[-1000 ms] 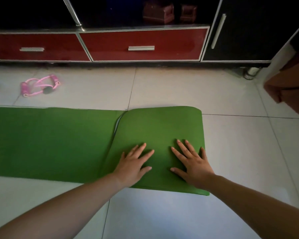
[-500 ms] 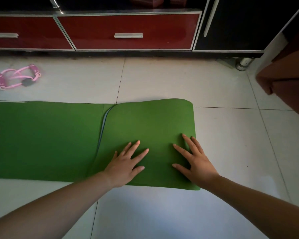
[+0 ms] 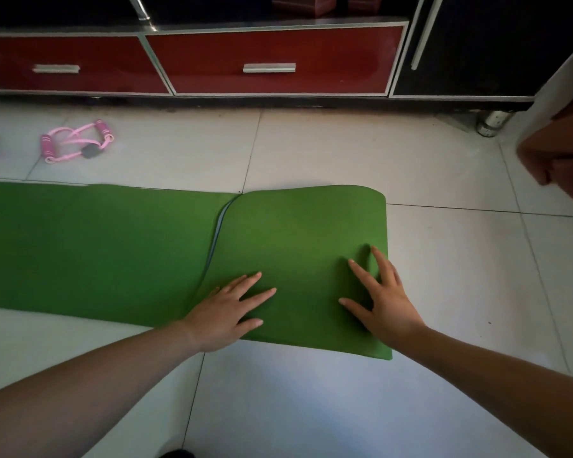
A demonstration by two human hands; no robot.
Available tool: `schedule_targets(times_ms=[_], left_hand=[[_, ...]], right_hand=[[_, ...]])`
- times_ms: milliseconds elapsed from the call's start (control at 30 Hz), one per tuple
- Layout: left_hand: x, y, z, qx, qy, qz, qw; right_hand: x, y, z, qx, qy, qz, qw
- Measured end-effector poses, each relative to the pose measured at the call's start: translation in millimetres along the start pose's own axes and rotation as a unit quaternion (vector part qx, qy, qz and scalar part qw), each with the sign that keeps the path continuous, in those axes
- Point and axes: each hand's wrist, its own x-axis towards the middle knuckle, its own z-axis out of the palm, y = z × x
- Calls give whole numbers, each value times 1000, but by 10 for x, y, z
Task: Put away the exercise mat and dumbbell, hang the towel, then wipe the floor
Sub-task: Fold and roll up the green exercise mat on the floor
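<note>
View: head camera, looking down at the floor in dim light.
Exercise mat: your green exercise mat (image 3: 113,246) lies flat on the white tiled floor (image 3: 444,259), running from the 9 o'clock edge to just past centre.
Fold: its right end is doubled back over itself; the rounded fold sits at 3 o'clock from centre, and the flap's free edge curves down the middle, showing a pale grey underside.
Left hand: your left hand (image 3: 225,309), at 7 o'clock, presses palm-down on the flap beside that free edge, fingers straight and spread.
Right hand: your right hand (image 3: 382,299), at 4 o'clock, lies flat on the flap close to the fold, fingers apart, gripping nothing.
Resistance band: a pink resistance band (image 3: 76,140) rests on the tiles at 10 o'clock, apart from the mat.
Cabinet: a cabinet with red drawers (image 3: 272,61) spans 12 o'clock.
Furniture: a brown piece of furniture (image 3: 563,153) juts in at 2 o'clock.
</note>
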Motion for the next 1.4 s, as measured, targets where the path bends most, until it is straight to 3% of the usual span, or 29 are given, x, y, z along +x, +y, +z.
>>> schedule_targets(times_ms=[167,400,767,1133,1400], left_hand=[[-321,-187,-19,10,-53,-59,997],[-464,-124,-95,39,-53,-65,996],[82,39,-149,13,-11,11,1000],[57,-37,6,23,-4,11,1000],[-9,-189,144,11,30,50,998]], right_hand=[[120,-142,-33,-185,-56,-75,978],[71,-369,112,-255,-112,-94,956],[-212,-76,81,-29,-17,26,999],[-272,-59,142,-42,-19,13,999],[-406,-191,278,78,38,152,985]])
